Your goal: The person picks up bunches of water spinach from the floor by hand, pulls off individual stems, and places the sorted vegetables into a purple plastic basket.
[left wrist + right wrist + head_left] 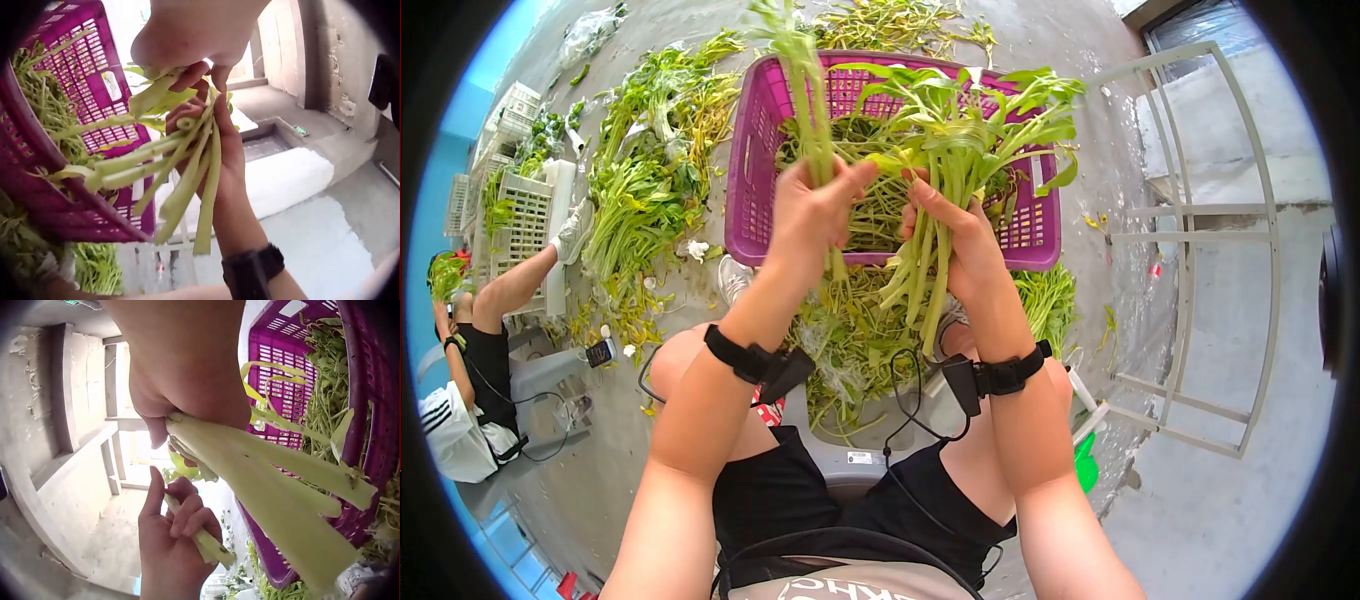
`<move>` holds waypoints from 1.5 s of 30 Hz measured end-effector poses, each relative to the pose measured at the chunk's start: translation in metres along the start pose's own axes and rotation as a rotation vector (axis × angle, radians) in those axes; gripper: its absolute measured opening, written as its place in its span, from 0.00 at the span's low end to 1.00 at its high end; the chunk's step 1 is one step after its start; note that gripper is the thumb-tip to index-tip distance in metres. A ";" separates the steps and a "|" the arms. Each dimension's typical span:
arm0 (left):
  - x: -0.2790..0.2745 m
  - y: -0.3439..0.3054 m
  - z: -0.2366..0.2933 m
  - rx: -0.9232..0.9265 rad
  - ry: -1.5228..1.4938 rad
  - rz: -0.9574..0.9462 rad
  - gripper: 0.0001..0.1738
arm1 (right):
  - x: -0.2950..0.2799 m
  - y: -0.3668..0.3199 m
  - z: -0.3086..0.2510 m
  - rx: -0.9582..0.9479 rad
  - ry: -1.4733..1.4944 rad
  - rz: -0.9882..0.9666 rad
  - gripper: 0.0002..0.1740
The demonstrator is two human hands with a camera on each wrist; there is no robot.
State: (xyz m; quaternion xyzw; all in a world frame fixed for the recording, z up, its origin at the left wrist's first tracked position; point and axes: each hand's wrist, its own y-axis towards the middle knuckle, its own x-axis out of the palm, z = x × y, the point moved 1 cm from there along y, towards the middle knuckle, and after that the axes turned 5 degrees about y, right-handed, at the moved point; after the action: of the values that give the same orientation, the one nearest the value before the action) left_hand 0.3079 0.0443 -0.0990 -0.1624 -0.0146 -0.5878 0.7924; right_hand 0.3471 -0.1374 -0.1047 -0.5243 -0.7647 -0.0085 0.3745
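Note:
My left hand (805,215) grips a leafy green stalk (805,100), held upright over the crate's near side and blurred at its top. Close to its right, my right hand (960,240) holds a bunch of thick pale-green stalks (940,190), leaves pointing away and cut ends toward me. A yellowish leaf (895,160) lies between the two hands. In the right wrist view the fingers of my left hand (178,537) curl round a short length of stalk. The left wrist view shows the cut ends (169,181) fanning out below my right hand (219,137).
A purple crate (745,200) holding trimmed stalks stands just beyond my hands. Piles of greens (635,200) lie on the floor to the left, and scraps (850,340) lie below the crate. Another person (480,380) sits at far left. A metal frame (1270,230) stands at right.

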 end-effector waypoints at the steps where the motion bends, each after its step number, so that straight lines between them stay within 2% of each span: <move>1: 0.006 -0.005 -0.005 -0.084 0.076 -0.015 0.12 | -0.001 0.000 -0.001 0.002 0.007 0.019 0.24; 3: 0.020 -0.016 -0.010 -0.094 0.097 -0.081 0.12 | 0.000 0.000 0.000 0.004 0.015 0.040 0.24; 5: 0.028 -0.021 -0.015 -0.074 0.126 -0.174 0.12 | 0.003 0.000 0.000 -0.126 0.058 0.042 0.21; 8: 0.032 -0.019 -0.021 -0.025 0.127 -0.191 0.14 | 0.006 -0.003 -0.004 -0.129 0.071 0.034 0.23; 12: 0.027 -0.017 -0.013 -0.071 0.125 -0.178 0.14 | 0.004 -0.002 -0.007 -0.127 0.037 0.030 0.25; 15: 0.023 -0.015 0.003 0.031 0.201 -0.206 0.12 | -0.004 -0.001 -0.005 -0.132 -0.002 -0.021 0.23; 16: 0.018 -0.012 0.003 0.029 0.203 -0.209 0.12 | -0.005 -0.001 -0.006 -0.103 0.043 -0.017 0.22; 18: 0.007 -0.002 0.006 0.159 0.380 -0.253 0.11 | -0.004 -0.002 -0.008 -0.075 0.091 -0.010 0.20; 20: -0.001 0.001 0.013 0.195 0.411 -0.271 0.10 | -0.005 -0.002 -0.008 0.020 0.183 0.164 0.18; 21: -0.004 0.001 0.018 0.185 0.410 -0.263 0.09 | -0.005 -0.002 -0.009 0.025 0.185 0.079 0.16; 22: -0.006 0.001 0.023 0.175 0.409 -0.255 0.08 | -0.006 -0.001 -0.007 0.024 0.188 0.081 0.16; 24: -0.010 0.001 0.026 0.174 0.394 -0.241 0.08 | -0.005 0.002 -0.001 -0.020 0.083 0.043 0.18; 28: -0.015 0.002 0.026 0.223 0.402 -0.213 0.09 | 0.000 -0.003 -0.004 0.016 0.046 0.008 0.23; 30: -0.010 -0.003 0.028 0.215 0.450 -0.265 0.09 | -0.001 0.000 0.000 0.023 0.064 -0.012 0.25; 34: -0.006 -0.003 0.019 0.175 0.314 -0.382 0.11 | 0.012 -0.002 0.005 0.056 0.073 -0.053 0.30; 36: -0.006 -0.004 0.023 0.184 0.271 -0.344 0.10 | 0.021 -0.008 0.000 0.005 0.133 -0.071 0.33; 38: -0.008 -0.003 0.026 0.333 0.356 -0.201 0.08 | 0.019 -0.009 -0.001 0.001 0.111 -0.053 0.32; 40: -0.013 0.000 0.027 0.376 0.382 -0.207 0.07 | 0.008 -0.003 0.004 0.028 0.132 -0.088 0.32; 42: -0.020 0.000 0.030 0.263 0.388 -0.242 0.07 | 0.005 0.000 0.005 -0.024 0.096 -0.046 0.29; 44: -0.024 0.002 0.031 0.290 0.367 -0.205 0.07 | -0.002 0.003 0.004 -0.027 -0.010 0.144 0.30; 45: -0.025 0.003 0.032 0.318 0.344 -0.170 0.07 | -0.005 0.005 0.003 -0.008 -0.026 0.170 0.32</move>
State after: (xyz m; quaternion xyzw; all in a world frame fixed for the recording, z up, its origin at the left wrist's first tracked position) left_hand 0.3083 0.0768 -0.0750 0.0686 0.0148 -0.6616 0.7466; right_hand 0.3500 -0.1379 -0.1113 -0.5890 -0.7221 0.0270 0.3618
